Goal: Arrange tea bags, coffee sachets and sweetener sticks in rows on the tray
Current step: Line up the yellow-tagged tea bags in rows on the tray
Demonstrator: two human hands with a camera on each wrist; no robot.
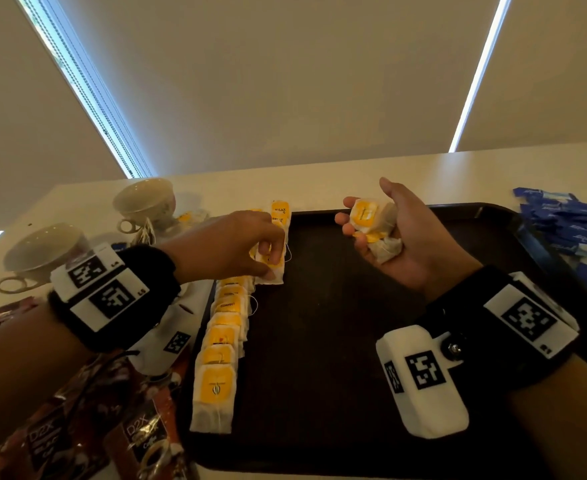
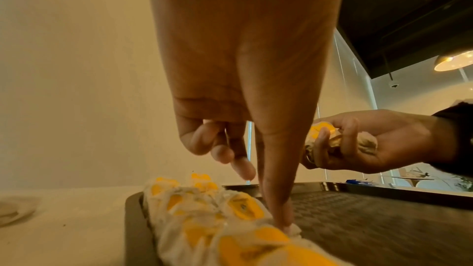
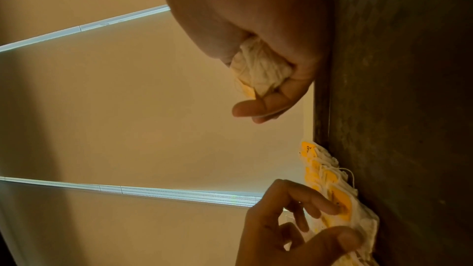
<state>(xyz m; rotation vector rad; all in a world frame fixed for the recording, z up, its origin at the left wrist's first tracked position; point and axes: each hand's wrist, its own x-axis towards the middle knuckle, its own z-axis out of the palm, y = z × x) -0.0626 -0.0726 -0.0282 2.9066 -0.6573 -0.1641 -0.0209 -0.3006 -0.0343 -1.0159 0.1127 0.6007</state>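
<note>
Now left hand (image 1: 236,247) pinching tea bag (image 1: 270,268) onto row (image 1: 221,344) at tray's (image 1: 354,341) nine o'clock; right hand (image 1: 396,237) cupping spare bags (image 1: 371,223). Bags seeming light, soft, crushable: gripping by edges.

We see a dark matt plastic tray (image 1: 347,341) with a fine diamond-textured floor and a smooth rim. The tea bags (image 1: 221,341) are thin, crinkled white filter paper with smooth yellow paper tags and fine white strings; the ones in the right hand (image 1: 399,237) look the same, crumpled. The coffee sachets (image 1: 77,441) are glossy brown foil-like film. The sweetener sticks (image 1: 569,223) look like blue and white paper, fairly matt. The cups (image 1: 146,202) are glossy glazed ceramic. The table (image 1: 319,178) is smooth, pale, matt. The wrist bands (image 1: 146,271) are black fuzzy cloth carrying white matt plastic blocks.
</note>
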